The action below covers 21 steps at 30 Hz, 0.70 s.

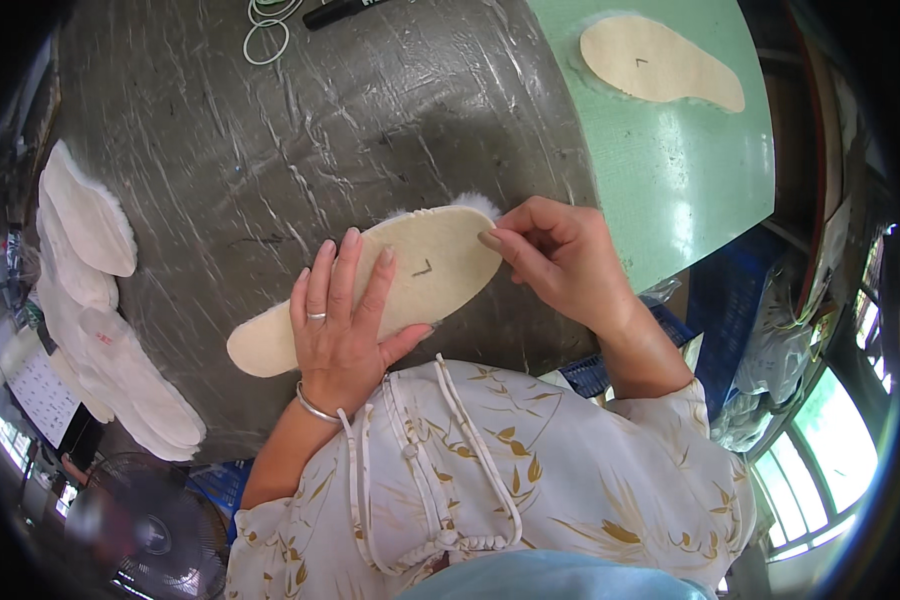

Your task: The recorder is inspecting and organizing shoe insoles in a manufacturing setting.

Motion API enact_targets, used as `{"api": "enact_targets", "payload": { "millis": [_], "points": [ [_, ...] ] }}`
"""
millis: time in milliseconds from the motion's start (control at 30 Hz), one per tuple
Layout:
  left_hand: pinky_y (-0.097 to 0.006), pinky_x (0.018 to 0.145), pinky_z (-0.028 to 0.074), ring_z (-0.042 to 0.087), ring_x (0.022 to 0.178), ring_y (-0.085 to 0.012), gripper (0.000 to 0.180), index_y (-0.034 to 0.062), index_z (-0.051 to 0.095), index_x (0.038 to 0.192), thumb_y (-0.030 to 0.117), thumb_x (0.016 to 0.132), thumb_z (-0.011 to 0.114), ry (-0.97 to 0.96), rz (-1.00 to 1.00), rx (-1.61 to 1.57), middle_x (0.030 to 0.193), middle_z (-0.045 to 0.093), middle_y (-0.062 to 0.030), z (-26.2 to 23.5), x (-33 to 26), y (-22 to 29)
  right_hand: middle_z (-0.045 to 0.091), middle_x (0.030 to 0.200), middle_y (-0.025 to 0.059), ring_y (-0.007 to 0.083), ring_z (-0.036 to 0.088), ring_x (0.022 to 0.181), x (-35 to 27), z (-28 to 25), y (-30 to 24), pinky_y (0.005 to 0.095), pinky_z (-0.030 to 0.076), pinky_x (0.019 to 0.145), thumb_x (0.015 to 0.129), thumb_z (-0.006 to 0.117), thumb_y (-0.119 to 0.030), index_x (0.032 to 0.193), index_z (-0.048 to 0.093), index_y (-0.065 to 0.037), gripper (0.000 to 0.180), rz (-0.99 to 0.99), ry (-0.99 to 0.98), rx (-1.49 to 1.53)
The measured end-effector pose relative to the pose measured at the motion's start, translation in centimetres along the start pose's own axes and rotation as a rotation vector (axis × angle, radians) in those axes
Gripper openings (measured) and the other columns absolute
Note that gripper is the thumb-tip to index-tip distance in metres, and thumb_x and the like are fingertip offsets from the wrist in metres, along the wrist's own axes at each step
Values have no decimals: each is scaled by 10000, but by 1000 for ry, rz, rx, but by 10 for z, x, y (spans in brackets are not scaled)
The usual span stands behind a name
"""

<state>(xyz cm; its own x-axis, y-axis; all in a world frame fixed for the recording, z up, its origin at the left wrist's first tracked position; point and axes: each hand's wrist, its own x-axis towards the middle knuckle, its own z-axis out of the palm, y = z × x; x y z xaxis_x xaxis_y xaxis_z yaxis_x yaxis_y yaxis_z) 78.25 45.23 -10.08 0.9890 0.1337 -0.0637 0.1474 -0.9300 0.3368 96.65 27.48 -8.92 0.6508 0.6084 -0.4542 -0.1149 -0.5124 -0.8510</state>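
Note:
A cream fleece-lined insole (448,250) lies slantwise on the dark table, backing side up with a small dark pen mark. White fluff sticks out past its wide end. My left hand (338,312) rests flat across the middle of the insole, fingers stretched and spread, holding it down. At the wide end, my right hand (555,250) has thumb and forefinger pinched on the rim of the insole. Whether a bit of fluff is caught between those fingertips is too small to see.
Another insole (660,62) lies on the green board (670,170) at the far right. Several white fleece insoles (120,340) are piled at the table's left edge. Pale elastic bands (267,35) and a black marker (342,12) lie at the back. A fan (150,530) stands lower left.

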Motion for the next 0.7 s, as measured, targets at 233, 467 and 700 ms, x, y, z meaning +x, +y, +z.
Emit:
{"api": "enact_targets", "payload": {
  "millis": [233,467,700],
  "points": [
    [-517,1083,256,341,1361,-367,774,85,474,1397,594,828,601,-9,-30,-40,1502,345,-171,-1,-2,3,612,602,121,201,576,472,-2,9,-6,305,447,465,837,730,-124,751,622,-7,181,-108,112,-137],
    [-555,1096,206,308,1374,-383,835,34,432,1405,549,791,669,-15,-31,72,1480,361,-176,-14,2,17,589,547,55,96,561,474,5,2,-8,260,421,443,901,680,-245,680,615,4,339,-118,153,-314],
    [-504,1072,290,367,1320,-410,909,71,389,1429,393,691,810,130,7,2,1453,362,-226,-6,20,33,678,876,81,112,616,597,9,-9,3,255,521,527,962,539,-280,981,651,49,348,-90,166,321]
  ]
}}
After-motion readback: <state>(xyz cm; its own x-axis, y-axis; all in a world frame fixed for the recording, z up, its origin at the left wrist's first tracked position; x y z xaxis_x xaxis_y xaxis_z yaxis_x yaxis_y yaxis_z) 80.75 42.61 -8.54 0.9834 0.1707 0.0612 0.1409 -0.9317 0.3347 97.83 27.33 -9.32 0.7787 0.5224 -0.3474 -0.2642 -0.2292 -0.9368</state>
